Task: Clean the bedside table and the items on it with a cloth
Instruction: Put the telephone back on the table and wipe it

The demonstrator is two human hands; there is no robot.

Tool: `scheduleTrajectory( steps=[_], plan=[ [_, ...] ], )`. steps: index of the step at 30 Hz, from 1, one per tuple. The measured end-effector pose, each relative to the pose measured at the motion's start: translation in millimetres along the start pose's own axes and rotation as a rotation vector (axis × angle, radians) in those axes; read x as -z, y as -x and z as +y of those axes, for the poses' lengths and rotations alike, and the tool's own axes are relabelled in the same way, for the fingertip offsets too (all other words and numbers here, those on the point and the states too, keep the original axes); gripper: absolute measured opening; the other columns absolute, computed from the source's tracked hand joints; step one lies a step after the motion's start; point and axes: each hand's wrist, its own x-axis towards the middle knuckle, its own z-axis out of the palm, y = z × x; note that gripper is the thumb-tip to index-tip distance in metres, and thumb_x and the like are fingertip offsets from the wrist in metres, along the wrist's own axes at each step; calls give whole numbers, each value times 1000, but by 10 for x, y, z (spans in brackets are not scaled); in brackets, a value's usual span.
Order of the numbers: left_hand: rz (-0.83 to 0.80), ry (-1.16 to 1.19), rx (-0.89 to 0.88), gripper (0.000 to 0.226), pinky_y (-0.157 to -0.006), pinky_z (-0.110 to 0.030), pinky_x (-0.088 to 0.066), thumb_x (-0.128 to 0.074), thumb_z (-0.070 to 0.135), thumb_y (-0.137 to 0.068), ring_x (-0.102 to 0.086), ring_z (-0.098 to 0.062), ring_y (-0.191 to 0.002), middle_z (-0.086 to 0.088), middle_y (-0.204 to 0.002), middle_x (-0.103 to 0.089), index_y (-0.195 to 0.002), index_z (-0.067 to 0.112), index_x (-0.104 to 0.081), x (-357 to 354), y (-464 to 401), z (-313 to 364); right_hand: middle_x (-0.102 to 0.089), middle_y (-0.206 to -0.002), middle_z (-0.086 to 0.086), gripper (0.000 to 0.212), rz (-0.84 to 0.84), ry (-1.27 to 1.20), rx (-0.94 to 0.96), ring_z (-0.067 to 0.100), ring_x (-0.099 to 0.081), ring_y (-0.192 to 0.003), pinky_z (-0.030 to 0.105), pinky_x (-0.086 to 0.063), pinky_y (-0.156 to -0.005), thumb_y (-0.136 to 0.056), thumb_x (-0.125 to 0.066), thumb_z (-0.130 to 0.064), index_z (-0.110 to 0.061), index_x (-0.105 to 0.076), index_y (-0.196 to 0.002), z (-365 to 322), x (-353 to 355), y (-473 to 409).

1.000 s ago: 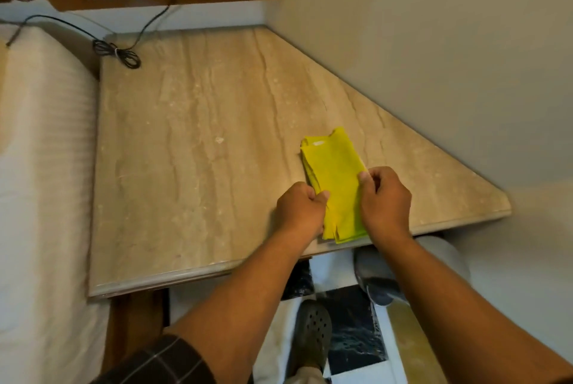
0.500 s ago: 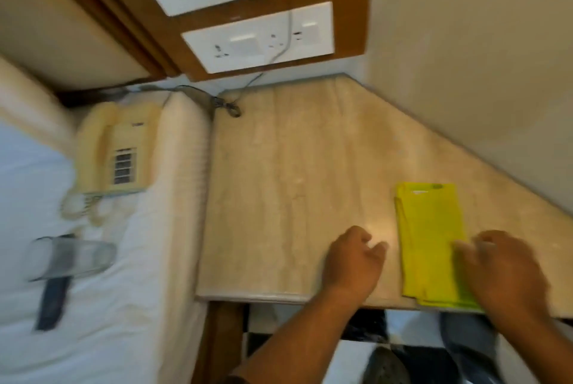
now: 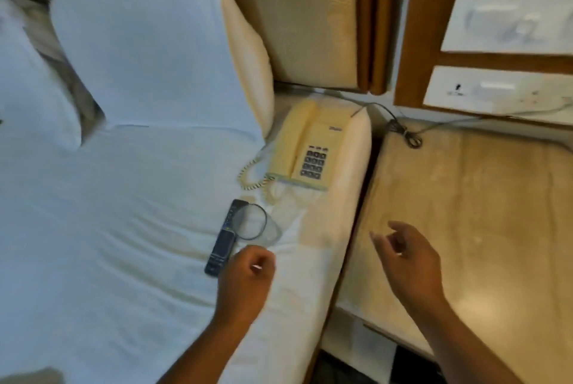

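Head view: left hand (image 3: 246, 275) loosely curled, empty; right hand (image 3: 406, 256) spread, empty.

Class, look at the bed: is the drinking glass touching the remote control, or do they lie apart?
Touching. In the head view the clear glass lies on its side with its rim overlapping the top end of the dark remote control, no sheet showing between them.

Two bare forearms and two bare hands, seen from above

The left hand (image 3: 246, 278) and the right hand (image 3: 409, 262) wear no gloves, and no rings, watch or bands show on fingers or wrists. Both forearms are uncovered from the wrist down to the lower edge of the view, with no sleeve or cuff in sight. Motion blur softens the fingers, so finer detail such as nails cannot be made out.
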Motion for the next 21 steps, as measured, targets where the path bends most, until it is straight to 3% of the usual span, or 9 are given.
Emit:
scheduleTrajectory(
  steps=[3,6,8,11,14,16,18,21],
  plan=[
    [195,69,40,14,-65,-32,-49,-69,16,-80,-64,-16,-70,7,-69,-67,-70,24,-64,582,-443,-10,-57,-79,-18,50,3,-36,3,-4,-53,-72,14,-38,-61,-86,-65,-46,-15,-60,-125,-466,-308,-306],
    [215,147,-39,12,-65,-28,-47,-67,27,-81,-60,-9,-70,12,-73,-65,-71,25,-61,797,-993,215,-64,-96,-4,55,-17,-68,-37,13,-61,-89,30,-51,-79,-88,-61,-48,-13,-56,-130,-763,-549,-671],
    [145,148,-116,13,-72,-29,-46,-65,36,-81,-61,-15,-78,12,-79,-65,-79,23,-65,745,-1422,459,-66,-108,6,57,-11,-71,-45,22,-62,-102,33,-50,-85,-91,-57,-47,-10,-51,-134,-873,-683,-940],
    [-91,13,-156,33,-86,-30,-46,-66,42,-86,-61,-20,-100,0,-106,-68,-107,18,-68,445,-2029,711,-63,-123,14,55,49,-3,-73,28,-58,-111,26,-40,-80,-95,-52,-42,-5,-48,-136,-941,-904,-1325],
    [-296,-90,-122,62,-101,-37,-44,-64,52,-86,-55,-29,-122,-11,-135,-58,-131,10,-55,-16,-2297,851,-57,-127,15,47,89,-20,-194,24,-52,-98,27,-37,-75,-96,-52,-34,-2,-50,-130,-819,-1028,-1539],
    [-324,-65,-73,69,-98,-42,-46,-62,57,-85,-56,-35,-118,-18,-132,-58,-129,3,-54,-281,-2385,930,-56,-122,12,44,41,-29,-258,22,-50,-95,26,-38,-73,-96,-51,-32,-3,-51,-129,-736,-1054,-1578],
    [-278,-50,-12,68,-88,-38,-47,-63,58,-84,-58,-36,-113,-17,-125,-61,-124,4,-56,-419,-2449,954,-57,-113,7,39,-33,-86,-296,22,-54,-96,29,-48,-71,-95,-51,-32,-5,-53,-124,-714,-1089,-1574],
    [-237,-34,18,59,-82,-36,-50,-68,54,-81,-62,-34,-103,-14,-112,-66,-117,8,-62,-503,-2511,920,-60,-120,13,43,-144,-177,-323,32,-61,-105,46,-54,-88,-94,-52,-32,-3,-51,-125,-738,-1115,-1602]
  ],
)
